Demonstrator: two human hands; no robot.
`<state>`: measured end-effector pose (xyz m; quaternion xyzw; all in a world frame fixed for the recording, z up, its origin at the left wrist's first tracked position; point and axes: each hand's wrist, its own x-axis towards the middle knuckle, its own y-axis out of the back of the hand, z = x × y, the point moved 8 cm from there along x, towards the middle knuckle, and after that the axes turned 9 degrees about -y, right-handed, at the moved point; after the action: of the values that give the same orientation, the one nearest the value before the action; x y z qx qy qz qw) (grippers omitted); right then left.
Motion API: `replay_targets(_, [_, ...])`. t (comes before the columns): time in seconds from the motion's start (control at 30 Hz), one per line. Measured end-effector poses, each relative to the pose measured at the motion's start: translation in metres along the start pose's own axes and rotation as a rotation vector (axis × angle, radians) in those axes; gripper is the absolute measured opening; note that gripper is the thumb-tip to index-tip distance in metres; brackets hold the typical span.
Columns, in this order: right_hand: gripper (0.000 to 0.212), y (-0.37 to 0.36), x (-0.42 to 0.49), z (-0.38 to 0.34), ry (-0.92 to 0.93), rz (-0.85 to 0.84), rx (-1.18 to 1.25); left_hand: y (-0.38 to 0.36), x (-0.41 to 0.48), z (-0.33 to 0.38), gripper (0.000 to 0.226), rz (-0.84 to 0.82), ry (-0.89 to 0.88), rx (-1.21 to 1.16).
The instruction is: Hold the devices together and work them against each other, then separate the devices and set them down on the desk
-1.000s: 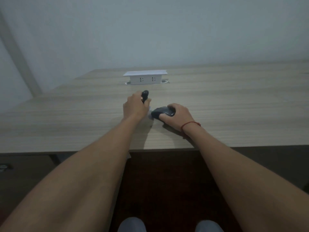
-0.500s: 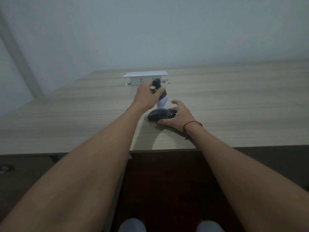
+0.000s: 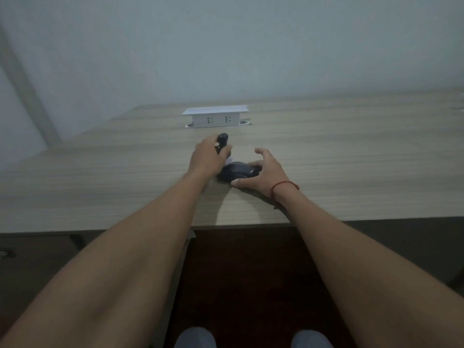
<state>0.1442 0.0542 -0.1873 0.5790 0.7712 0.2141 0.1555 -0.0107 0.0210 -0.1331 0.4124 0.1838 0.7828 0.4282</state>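
Evidently the black mouse point(image 3: 237, 172) lay on the table point(image 3: 351, 159) between the two hands, its long axis running roughly left to right across the view. The right hand point(image 3: 261, 173) was the nearer, spread with fingers loosely open, thumb on the table at the mouse's near edge and fingertips at its right end. The left hand point(image 3: 208, 159), just left of and behind the mouse, gripped a small dark object point(image 3: 222, 140) held upright, with something pale beneath it that was too blurred to identify.
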Motion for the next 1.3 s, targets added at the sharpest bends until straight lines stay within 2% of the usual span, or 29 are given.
replay_targets(0.07, [0.102,-0.001,0.001,0.0,0.006,0.0,-0.013,0.001,-0.004,0.006,0.036,0.062,0.004,-0.146])
replay_targets(0.1, [0.097,-0.001,0.002,0.0,0.011,0.004,-0.023,0.0,-0.004,0.008,0.037,0.057,-0.017,-0.137])
replay_targets(0.23, [0.08,0.004,0.003,-0.001,0.023,0.087,-0.093,0.004,-0.007,0.002,0.034,-0.029,-0.054,0.233])
replay_targets(0.27, [0.075,0.005,0.003,-0.002,0.022,0.117,-0.126,0.009,-0.008,0.001,0.033,0.009,-0.052,0.212])
replay_targets(0.33, [0.069,0.004,0.003,-0.002,0.014,0.149,-0.188,0.018,-0.013,0.005,0.03,0.146,-0.028,-0.02])
replay_targets(0.4, [0.068,0.004,0.003,-0.002,0.009,0.152,-0.212,0.012,-0.017,0.008,0.027,0.169,0.001,-0.224])
replay_targets(0.47, [0.058,0.008,0.001,-0.002,-0.003,0.167,-0.133,0.003,-0.018,0.004,0.032,0.116,0.029,-0.216])
replay_targets(0.57, [0.037,0.014,0.0,0.0,-0.012,0.155,-0.003,0.0,-0.014,-0.013,0.039,0.07,0.095,-0.08])
replay_targets(0.63, [0.046,0.009,0.0,0.001,-0.005,0.117,-0.018,0.007,-0.012,-0.016,0.037,0.119,0.106,-0.089])
replay_targets(0.73, [0.064,0.005,0.001,0.002,-0.022,0.135,-0.061,0.017,-0.016,-0.016,0.034,0.26,0.153,-0.23])
replay_targets(0.8, [0.064,0.007,0.002,0.0,-0.032,0.165,-0.079,0.012,-0.019,-0.018,0.034,0.24,0.182,-0.256])
replay_targets(0.9, [0.063,0.007,0.003,0.0,-0.04,0.177,-0.081,0.01,-0.021,-0.027,0.036,0.193,0.216,-0.115])
replay_targets(1.13, [0.055,0.012,0.001,0.001,-0.033,0.222,-0.126,0.024,-0.034,-0.038,0.032,0.241,0.349,-0.069])
replay_targets(1.3, [0.06,0.016,-0.002,0.0,-0.018,0.26,-0.175,0.028,-0.045,-0.041,0.039,0.154,0.333,0.132])
